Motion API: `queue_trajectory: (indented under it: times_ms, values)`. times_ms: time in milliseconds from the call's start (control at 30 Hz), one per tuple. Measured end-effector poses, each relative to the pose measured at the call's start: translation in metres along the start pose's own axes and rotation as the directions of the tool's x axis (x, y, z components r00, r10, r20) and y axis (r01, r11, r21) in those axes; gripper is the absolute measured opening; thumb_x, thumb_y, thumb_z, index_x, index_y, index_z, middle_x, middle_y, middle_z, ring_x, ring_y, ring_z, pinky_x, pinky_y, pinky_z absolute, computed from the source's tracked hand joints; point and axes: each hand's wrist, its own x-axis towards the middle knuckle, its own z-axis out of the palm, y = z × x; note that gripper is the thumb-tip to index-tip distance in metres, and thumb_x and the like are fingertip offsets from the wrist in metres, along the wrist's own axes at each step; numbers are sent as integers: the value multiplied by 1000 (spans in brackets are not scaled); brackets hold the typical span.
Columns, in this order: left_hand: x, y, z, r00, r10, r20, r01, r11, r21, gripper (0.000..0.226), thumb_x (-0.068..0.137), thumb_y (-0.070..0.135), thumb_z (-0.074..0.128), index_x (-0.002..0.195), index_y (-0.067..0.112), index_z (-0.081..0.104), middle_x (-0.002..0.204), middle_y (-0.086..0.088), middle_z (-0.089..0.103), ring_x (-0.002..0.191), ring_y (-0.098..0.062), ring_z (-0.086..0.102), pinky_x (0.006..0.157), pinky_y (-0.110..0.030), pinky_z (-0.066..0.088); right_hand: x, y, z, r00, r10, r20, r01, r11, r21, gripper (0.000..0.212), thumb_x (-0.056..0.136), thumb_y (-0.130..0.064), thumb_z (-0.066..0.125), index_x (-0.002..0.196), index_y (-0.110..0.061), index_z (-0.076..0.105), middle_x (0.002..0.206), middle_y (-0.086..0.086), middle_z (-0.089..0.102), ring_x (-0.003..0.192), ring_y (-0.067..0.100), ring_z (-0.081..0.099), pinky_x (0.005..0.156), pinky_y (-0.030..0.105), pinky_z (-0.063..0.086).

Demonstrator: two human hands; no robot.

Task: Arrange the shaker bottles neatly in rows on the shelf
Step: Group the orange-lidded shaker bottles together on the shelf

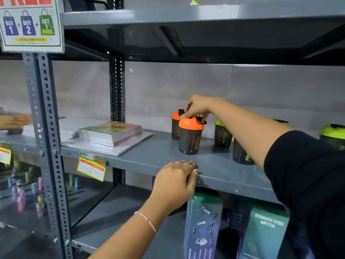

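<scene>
On the grey metal shelf (141,154) stand dark shaker bottles. An orange-lidded shaker bottle (189,136) stands at the front, and my right hand (197,108) grips its lid from above. A second orange-lidded bottle (175,126) stands just behind it to the left. To the right are green-lidded bottles: one at the back (222,134), one nearer the front (240,154) partly hidden by my right forearm, and one at the far right (333,135). My left hand (177,182) rests palm-down over the shelf's front edge, holding no bottle.
A stack of notebooks (112,133) lies on the shelf's left part. A price tag (91,167) hangs from the front edge. Boxes marked stainless steel bottle (265,234) stand on the shelf below. Small colourful bottles (22,195) fill the lower left rack. Another person's hand (13,122) shows at far left.
</scene>
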Motion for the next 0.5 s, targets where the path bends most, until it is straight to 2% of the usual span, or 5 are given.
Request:
queue_trajectory:
  times_ms: [67,133,233,400,500]
  values:
    - [0,0,0,1000,5,-9,-5,1000,4,28,91,28,51,106,18,73,107,4,75,98,-17,67,87,-26,50,1,-4,5,999,44,-32,-45,998,-36,33,83,-37,73,90,-7,62,95,12,64,82,30,66,67,38,61]
    - [0,0,1,1000,13,-21,-13,1000,13,27,90,27,52,105,18,73,106,4,75,96,-16,68,85,-25,51,3,-9,12,990,95,-104,-106,989,-104,30,84,-37,67,78,-11,55,84,10,61,68,27,60,58,33,55]
    - [0,-1,3,1000,15,-28,-15,1000,15,29,90,28,51,107,19,73,109,4,74,99,-15,67,88,-25,49,7,-14,21,967,125,-222,-164,973,-163,32,83,-38,65,68,-15,49,84,8,60,76,29,57,58,29,43]
    - [1,-3,5,1000,-5,-23,6,1000,19,34,91,32,47,112,20,71,116,4,71,108,-15,64,94,-25,46,2,-19,20,961,161,-223,-192,974,-123,34,86,-45,65,86,-12,59,83,6,59,83,29,63,67,32,50]
    - [1,-2,5,1000,-16,-14,16,1000,27,36,91,34,46,114,22,70,119,6,70,111,-13,62,96,-24,44,-22,-23,12,965,200,-170,-207,978,-21,55,87,-65,52,78,-11,58,74,5,64,61,23,64,79,34,59]
